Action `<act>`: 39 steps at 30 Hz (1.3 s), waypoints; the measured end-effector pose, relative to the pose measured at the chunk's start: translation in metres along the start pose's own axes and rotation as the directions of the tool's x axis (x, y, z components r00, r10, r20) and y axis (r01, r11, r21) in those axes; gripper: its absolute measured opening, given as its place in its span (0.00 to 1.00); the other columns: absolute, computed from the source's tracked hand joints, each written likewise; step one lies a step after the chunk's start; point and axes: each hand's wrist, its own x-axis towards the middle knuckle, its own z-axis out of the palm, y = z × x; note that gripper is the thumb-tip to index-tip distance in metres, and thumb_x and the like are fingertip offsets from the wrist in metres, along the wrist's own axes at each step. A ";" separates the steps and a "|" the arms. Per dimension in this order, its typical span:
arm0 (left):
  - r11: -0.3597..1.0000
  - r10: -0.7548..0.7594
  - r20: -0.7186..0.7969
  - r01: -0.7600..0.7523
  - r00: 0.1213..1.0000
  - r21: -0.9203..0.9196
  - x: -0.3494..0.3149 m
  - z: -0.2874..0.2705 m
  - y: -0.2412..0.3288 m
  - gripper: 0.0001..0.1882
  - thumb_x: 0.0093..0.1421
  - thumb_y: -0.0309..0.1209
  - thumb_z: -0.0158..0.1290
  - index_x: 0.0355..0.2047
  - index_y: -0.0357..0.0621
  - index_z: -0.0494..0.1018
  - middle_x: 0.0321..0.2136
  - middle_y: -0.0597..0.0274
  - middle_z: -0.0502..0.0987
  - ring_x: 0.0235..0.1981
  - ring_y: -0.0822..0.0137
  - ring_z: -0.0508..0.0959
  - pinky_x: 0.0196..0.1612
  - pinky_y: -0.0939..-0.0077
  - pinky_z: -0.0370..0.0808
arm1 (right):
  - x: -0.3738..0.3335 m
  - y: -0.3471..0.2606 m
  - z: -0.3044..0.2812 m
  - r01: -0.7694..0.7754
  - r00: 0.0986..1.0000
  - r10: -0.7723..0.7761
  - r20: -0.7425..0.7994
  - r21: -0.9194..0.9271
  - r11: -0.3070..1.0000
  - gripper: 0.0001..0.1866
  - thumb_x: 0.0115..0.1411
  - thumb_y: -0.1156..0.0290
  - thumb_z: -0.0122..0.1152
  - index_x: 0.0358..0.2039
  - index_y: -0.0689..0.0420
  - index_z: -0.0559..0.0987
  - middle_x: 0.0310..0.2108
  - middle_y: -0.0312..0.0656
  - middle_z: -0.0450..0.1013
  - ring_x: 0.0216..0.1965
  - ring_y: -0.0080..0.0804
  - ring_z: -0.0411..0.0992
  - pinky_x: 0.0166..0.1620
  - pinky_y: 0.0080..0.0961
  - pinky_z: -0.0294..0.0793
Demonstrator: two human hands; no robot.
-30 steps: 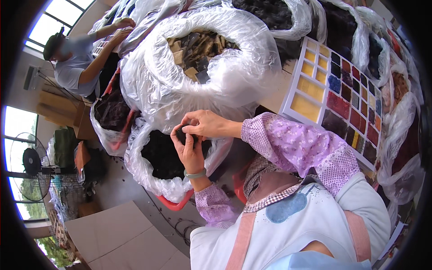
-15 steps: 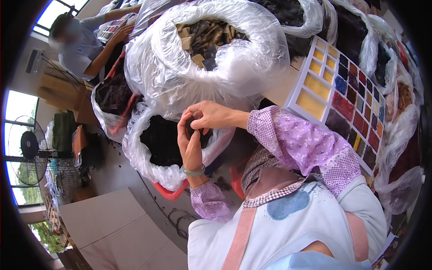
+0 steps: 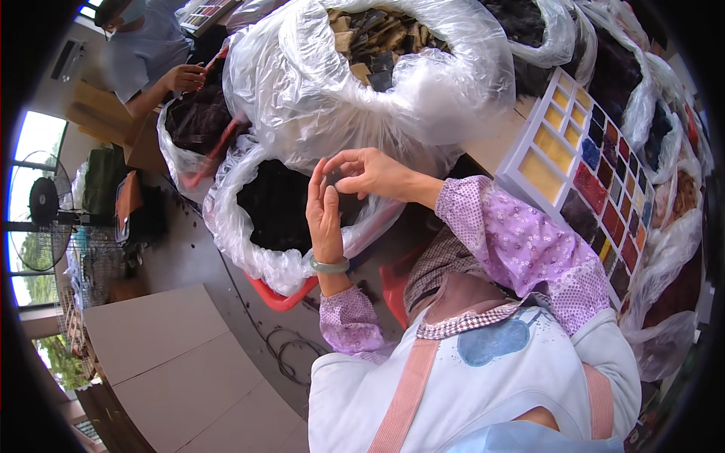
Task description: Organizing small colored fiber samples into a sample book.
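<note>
My left hand (image 3: 325,219), a pale green bangle on its wrist, is raised with fingers stretched upward and thumb apart. My right hand (image 3: 377,175) comes in from the right; its fingers and thumb curve toward the left fingertips with a gap between them. I make out nothing held in either hand. Both hands are above the near rim of a plastic-lined red tub (image 3: 281,296) full of dark, nearly black material (image 3: 268,204). Purple flowered sleeves cover both forearms.
A large clear plastic bag (image 3: 294,90) holds brown and dark pieces (image 3: 385,38). On the right a white divided tray (image 3: 521,166) contains many-coloured pieces. Another person (image 3: 147,57) is at the upper left beside a bag of dark material (image 3: 195,121). Cardboard (image 3: 189,362) and a fan (image 3: 44,200) are on the left.
My fingers have spread apart; the dark bit between my hands earlier no longer shows there. The view has shifted slightly. The other person's hand has moved from a tray to the dark bag.
</note>
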 end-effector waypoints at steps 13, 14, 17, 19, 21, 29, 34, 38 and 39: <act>0.993 -0.088 0.096 0.080 0.992 0.086 0.003 -0.026 0.000 0.25 0.44 0.16 0.50 0.46 0.39 0.65 0.36 0.62 0.69 0.36 0.72 0.73 0.37 0.84 0.72 | 0.004 0.012 0.003 0.079 0.995 -0.079 0.058 0.012 0.997 0.22 0.48 0.77 0.50 0.47 0.65 0.69 0.33 0.39 0.71 0.32 0.20 0.69 0.37 0.15 0.73; 0.994 -0.084 0.118 0.075 0.989 0.079 0.002 -0.029 0.003 0.21 0.44 0.15 0.50 0.42 0.37 0.65 0.35 0.60 0.69 0.34 0.71 0.74 0.36 0.83 0.73 | 0.004 0.012 0.004 0.077 0.995 -0.078 0.059 0.012 0.997 0.22 0.48 0.77 0.50 0.47 0.65 0.69 0.33 0.39 0.71 0.32 0.20 0.69 0.37 0.15 0.73; 0.981 -0.129 0.153 0.104 0.980 0.165 0.001 -0.033 0.006 0.20 0.44 0.15 0.50 0.40 0.37 0.64 0.33 0.60 0.69 0.32 0.71 0.75 0.35 0.85 0.73 | 0.002 0.014 0.001 0.040 0.986 -0.046 0.157 0.041 0.998 0.23 0.47 0.78 0.50 0.47 0.64 0.69 0.35 0.40 0.71 0.33 0.20 0.70 0.38 0.15 0.73; 0.979 -0.119 0.144 0.092 0.982 0.182 -0.001 -0.032 0.004 0.18 0.45 0.15 0.50 0.38 0.36 0.63 0.32 0.60 0.69 0.31 0.73 0.75 0.34 0.85 0.73 | 0.003 0.018 0.000 0.023 0.981 -0.029 0.190 0.032 0.999 0.23 0.48 0.77 0.49 0.48 0.64 0.69 0.36 0.40 0.71 0.33 0.20 0.70 0.38 0.15 0.72; 0.966 -0.098 0.129 0.063 0.987 0.250 -0.003 -0.036 -0.001 0.15 0.46 0.16 0.49 0.36 0.35 0.63 0.31 0.61 0.69 0.31 0.74 0.74 0.33 0.85 0.73 | 0.007 0.023 0.001 0.012 0.982 -0.008 0.187 -0.021 1.000 0.23 0.48 0.77 0.48 0.48 0.63 0.69 0.35 0.40 0.71 0.32 0.20 0.70 0.38 0.15 0.72; 0.986 -0.154 0.078 0.148 0.985 0.083 -0.011 -0.049 -0.016 0.11 0.48 0.17 0.50 0.32 0.35 0.63 0.29 0.62 0.69 0.30 0.76 0.74 0.31 0.87 0.72 | 0.014 0.041 0.017 -0.009 0.990 -0.005 0.139 0.098 0.995 0.24 0.46 0.76 0.48 0.47 0.63 0.70 0.29 0.39 0.73 0.26 0.20 0.72 0.34 0.15 0.71; 0.963 -0.057 0.031 0.047 0.998 0.265 -0.013 -0.061 -0.038 0.17 0.45 0.20 0.56 0.35 0.36 0.64 0.28 0.63 0.70 0.29 0.74 0.74 0.32 0.84 0.72 | 0.016 0.049 0.021 -0.042 0.999 0.045 0.002 -0.343 0.938 0.24 0.45 0.71 0.53 0.46 0.60 0.71 0.31 0.47 0.74 0.30 0.28 0.74 0.36 0.22 0.72; 0.937 -0.016 -0.095 0.048 0.995 0.345 -0.016 -0.057 -0.032 0.20 0.42 0.22 0.58 0.36 0.39 0.65 0.27 0.64 0.70 0.28 0.75 0.73 0.32 0.82 0.72 | 0.017 0.062 0.025 0.174 0.964 -0.252 -0.089 -0.508 0.844 0.24 0.45 0.68 0.57 0.45 0.58 0.71 0.30 0.49 0.74 0.31 0.35 0.74 0.37 0.26 0.71; 0.883 0.065 -0.160 0.018 0.985 0.470 -0.016 -0.056 -0.030 0.21 0.41 0.23 0.59 0.36 0.41 0.65 0.26 0.65 0.69 0.28 0.76 0.73 0.31 0.82 0.71 | 0.015 0.060 0.025 0.139 0.960 -0.246 -0.130 -0.541 0.829 0.23 0.45 0.66 0.58 0.43 0.59 0.72 0.31 0.48 0.74 0.32 0.36 0.73 0.38 0.27 0.70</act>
